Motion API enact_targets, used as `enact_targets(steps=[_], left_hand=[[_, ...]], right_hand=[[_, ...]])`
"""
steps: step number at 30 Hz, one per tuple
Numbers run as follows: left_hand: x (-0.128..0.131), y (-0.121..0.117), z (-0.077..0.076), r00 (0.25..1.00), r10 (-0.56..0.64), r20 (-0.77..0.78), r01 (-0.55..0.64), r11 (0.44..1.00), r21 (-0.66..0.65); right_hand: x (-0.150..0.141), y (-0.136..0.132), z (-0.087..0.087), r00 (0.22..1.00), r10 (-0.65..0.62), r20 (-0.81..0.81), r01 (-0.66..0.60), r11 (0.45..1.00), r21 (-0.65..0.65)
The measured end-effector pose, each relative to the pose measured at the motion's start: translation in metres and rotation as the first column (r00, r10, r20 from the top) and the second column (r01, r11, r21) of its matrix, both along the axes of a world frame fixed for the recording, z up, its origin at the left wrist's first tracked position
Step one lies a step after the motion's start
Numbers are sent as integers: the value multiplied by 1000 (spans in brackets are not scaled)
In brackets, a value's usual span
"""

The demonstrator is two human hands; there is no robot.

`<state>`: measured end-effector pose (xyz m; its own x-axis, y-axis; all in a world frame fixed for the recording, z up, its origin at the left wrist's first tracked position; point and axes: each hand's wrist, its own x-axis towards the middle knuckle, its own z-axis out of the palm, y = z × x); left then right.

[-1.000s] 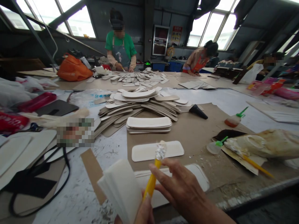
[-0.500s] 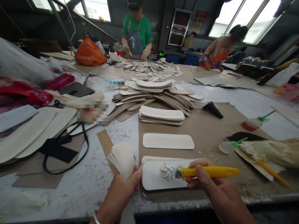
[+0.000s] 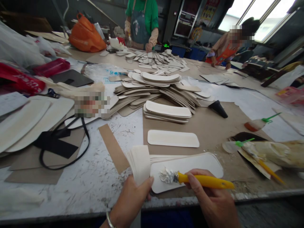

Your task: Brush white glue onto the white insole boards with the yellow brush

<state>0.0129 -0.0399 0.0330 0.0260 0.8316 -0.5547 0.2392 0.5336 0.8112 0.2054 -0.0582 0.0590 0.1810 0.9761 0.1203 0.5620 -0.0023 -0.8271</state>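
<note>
My left hand (image 3: 134,196) is closed round a fanned bundle of cream-white strips (image 3: 139,161), whose lower ends hang past the table edge. Its thumb reaches the left end of a white rounded panel (image 3: 187,169), which lies on top of several others. In my right hand (image 3: 210,196) is a brush with a yellow handle (image 3: 206,181). White paste clots its bristles, which are over the left part of that panel; whether they touch it I cannot tell. A single white panel (image 3: 173,138) lies just beyond, with a neat stack of panels (image 3: 167,111) behind it.
A brown strip (image 3: 113,147) lies left of the bundle. On the right are two bottles with green nozzles (image 3: 257,124) and a second yellow-handled brush (image 3: 270,171). Large heaps of panels (image 3: 156,91) fill the middle. Two people work at the far side.
My left hand and the strips have moved right. The brush has shifted slightly left and down over the panel, and the top panels now lie slanted, right end farther away. The view has tilted down.
</note>
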Motion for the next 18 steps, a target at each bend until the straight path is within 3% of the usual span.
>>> enact_targets(steps=[3,6,12,15,18], left_hand=[[1,-3,-6,1000,19,7,-19,1000,13],[2,-5,-10,998,53,19,-54,998,23],[2,-7,-12,997,81,-12,-81,997,19],[-1,-6,-11,997,52,-51,-51,998,25],[-2,-6,-10,995,-2,-105,5,1000,27]], right_hand=[[-2,-1,0,1000,18,19,-18,1000,12],[7,1,-2,985,8,172,-23,996,90],[55,0,8,795,-228,562,17,935,355],[69,-3,14,729,-275,627,-16,909,417],[63,-7,9,708,-253,660,-82,898,432]])
